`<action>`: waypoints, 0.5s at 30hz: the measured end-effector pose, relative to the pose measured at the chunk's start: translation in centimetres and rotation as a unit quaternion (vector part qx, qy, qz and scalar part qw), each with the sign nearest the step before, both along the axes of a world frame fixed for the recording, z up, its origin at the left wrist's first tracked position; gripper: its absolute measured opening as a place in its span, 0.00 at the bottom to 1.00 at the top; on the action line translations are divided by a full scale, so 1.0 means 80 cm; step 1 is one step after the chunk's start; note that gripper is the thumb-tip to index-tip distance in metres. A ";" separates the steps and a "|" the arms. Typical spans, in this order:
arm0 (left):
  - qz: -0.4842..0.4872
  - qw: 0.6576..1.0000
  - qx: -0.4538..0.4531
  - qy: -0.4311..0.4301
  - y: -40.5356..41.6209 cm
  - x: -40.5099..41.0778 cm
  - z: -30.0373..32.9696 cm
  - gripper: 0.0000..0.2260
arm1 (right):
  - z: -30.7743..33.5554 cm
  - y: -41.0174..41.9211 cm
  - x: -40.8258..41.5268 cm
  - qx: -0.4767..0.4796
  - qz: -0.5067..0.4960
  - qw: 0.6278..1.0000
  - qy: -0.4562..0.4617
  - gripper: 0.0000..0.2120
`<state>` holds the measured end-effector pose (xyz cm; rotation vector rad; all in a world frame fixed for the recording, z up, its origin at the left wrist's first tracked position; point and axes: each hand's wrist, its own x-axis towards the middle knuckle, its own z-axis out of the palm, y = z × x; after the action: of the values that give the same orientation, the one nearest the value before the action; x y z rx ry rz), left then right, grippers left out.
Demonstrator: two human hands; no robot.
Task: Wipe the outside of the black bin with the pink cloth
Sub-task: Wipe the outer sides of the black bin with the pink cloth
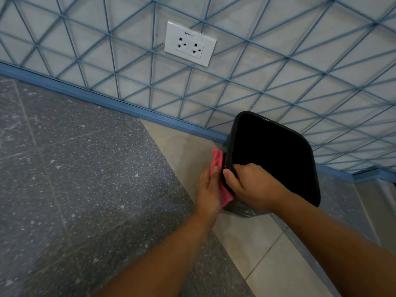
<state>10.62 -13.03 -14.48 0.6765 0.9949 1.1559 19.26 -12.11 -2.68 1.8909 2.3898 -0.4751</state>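
Observation:
The black bin (276,155) stands on the floor against the wall, seen from above with its dark open mouth facing me. My right hand (250,185) grips the bin's near left rim, fingers curled over the edge. My left hand (209,189) presses the pink cloth (217,161) flat against the bin's left outer side. Part of the cloth sticks up above my fingers and part shows below my palm; the rest is hidden between hand and bin.
A wall with a blue diagonal line pattern (257,71) rises behind the bin, with a blue skirting strip (107,101) along its foot. A white double socket (189,43) is on the wall. Grey speckled floor (75,179) lies left, beige tiles (257,254) below the bin.

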 end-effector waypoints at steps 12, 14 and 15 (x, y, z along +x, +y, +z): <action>-0.032 0.998 0.005 -0.052 -0.008 0.002 0.018 0.19 | 0.004 0.000 -0.001 -0.018 -0.007 1.000 -0.009 0.14; -0.034 0.999 0.014 -0.038 -0.017 0.001 0.023 0.20 | 0.005 -0.001 0.000 -0.021 -0.011 1.000 -0.017 0.14; -0.039 0.999 0.020 -0.025 -0.019 -0.001 0.020 0.20 | 0.005 -0.001 0.000 -0.021 -0.013 0.999 -0.025 0.15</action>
<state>10.56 -14.56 -12.85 0.7097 0.8981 1.1219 19.22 -12.22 -2.32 1.8957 2.3082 -0.4721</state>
